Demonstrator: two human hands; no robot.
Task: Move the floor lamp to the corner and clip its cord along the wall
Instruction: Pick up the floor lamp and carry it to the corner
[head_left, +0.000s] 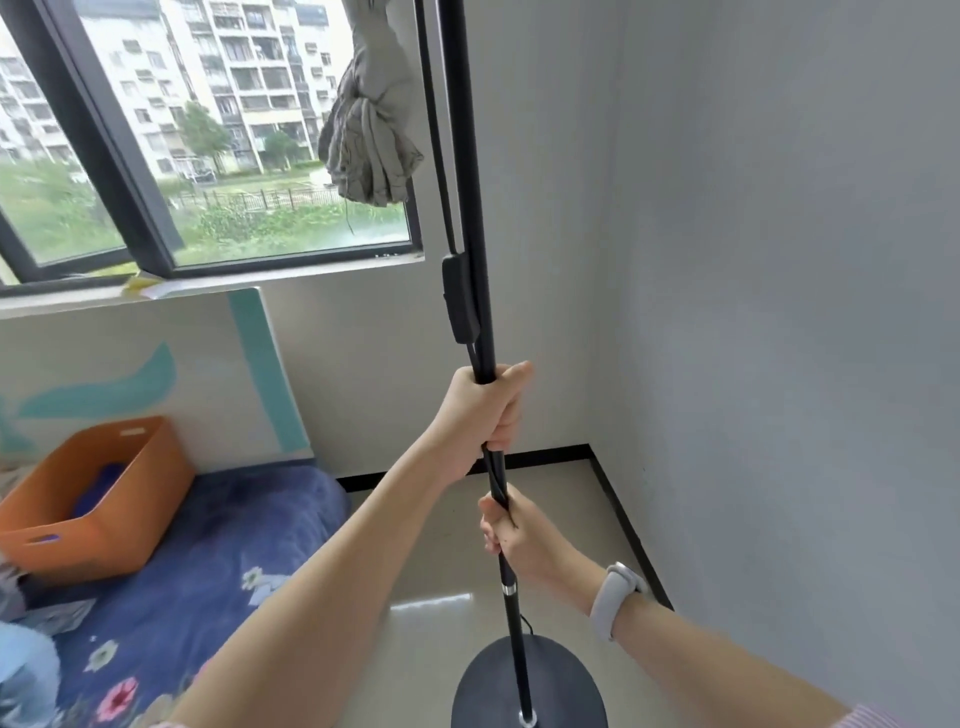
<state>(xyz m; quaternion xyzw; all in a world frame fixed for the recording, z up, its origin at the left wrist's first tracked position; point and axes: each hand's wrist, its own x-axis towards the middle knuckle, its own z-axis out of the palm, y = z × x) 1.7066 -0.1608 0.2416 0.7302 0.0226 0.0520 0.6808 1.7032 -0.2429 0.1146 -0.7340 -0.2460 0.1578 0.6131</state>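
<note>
A black floor lamp stands upright in front of me, its thin pole (470, 156) running from the top edge down to a round dark base (561, 680) at the bottom. My left hand (485, 410) is wrapped around the pole at mid-height. Lower down, my right hand (511, 535) grips the pole too, pinching the black cord against it. The cord (436, 130) hangs beside the pole with an inline switch box (460, 299) just above my left hand. Whether the base touches the floor I cannot tell. The lamp head is out of view.
The room corner (592, 447) with black skirting lies just beyond the lamp, grey walls on both sides. A knotted grey curtain (371, 140) hangs by the window. A bed with blue floral cover (208, 561) and an orange box (98, 499) sits left. Beige floor (550, 499).
</note>
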